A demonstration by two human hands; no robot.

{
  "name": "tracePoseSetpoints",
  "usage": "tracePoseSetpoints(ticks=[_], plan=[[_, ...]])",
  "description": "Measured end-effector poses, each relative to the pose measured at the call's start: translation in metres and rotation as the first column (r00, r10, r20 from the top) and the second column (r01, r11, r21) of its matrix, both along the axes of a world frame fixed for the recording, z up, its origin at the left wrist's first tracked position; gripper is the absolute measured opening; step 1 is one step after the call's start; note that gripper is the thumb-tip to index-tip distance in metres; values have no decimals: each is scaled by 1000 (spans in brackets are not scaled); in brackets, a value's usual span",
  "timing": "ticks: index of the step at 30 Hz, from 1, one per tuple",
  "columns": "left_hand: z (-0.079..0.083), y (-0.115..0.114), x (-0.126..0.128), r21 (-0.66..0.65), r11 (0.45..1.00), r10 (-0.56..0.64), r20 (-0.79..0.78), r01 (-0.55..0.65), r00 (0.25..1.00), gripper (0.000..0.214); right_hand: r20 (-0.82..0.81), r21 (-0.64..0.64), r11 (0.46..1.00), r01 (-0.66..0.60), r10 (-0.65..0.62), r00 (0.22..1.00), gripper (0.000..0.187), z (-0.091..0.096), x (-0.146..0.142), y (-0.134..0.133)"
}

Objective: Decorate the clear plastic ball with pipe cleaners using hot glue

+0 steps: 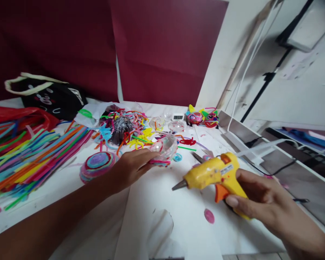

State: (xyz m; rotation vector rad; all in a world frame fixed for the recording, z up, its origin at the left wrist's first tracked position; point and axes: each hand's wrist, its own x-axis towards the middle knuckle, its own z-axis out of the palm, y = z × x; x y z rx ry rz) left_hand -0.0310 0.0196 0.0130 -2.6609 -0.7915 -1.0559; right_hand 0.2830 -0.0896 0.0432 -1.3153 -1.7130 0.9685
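My right hand point(260, 202) grips a yellow glue gun point(213, 173) with an orange trigger, its metal nozzle pointing left above the white table point(178, 216). My left hand point(132, 166) reaches across the table, and its fingers close on a clear plastic half-sphere point(166, 148) with a pink pipe-cleaner rim. The nozzle is a short way right of and below the sphere, not touching it.
A pile of coloured pipe cleaners point(29, 155) lies at left, a coiled disc point(97, 164) beside my left hand. Tangled pipe cleaners, clear domes point(176, 125), a small clock point(178, 117) and scissors point(197, 157) lie behind. A black bag point(48, 95) sits far left; cables point(260, 155) run right.
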Motion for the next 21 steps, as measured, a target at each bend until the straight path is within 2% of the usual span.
tracePoseSetpoints(ticks=[4, 8, 13, 17, 21], plan=[[-1, -4, -1, -19, 999, -39, 12, 40, 999, 22, -38, 228, 962, 151, -147, 988, 15, -11, -7, 4], [-2, -6, 1, -59, 995, -74, 17, 75, 997, 23, -4, 351, 911, 217, -230, 973, 15, -22, -12, 6], [-2, -9, 5, -2, 993, -122, 22, 122, 992, 21, 107, 315, 946, 83, -122, 987, 12, -33, -7, 1], [3, -14, 7, 1, 993, -120, -22, 120, 993, 19, 301, 395, 918, -38, -90, 949, 15, -33, -5, -4], [3, -15, 7, 7, 992, -123, -12, 123, 992, 22, 451, 445, 894, -63, -162, 878, 26, -37, -1, -11]])
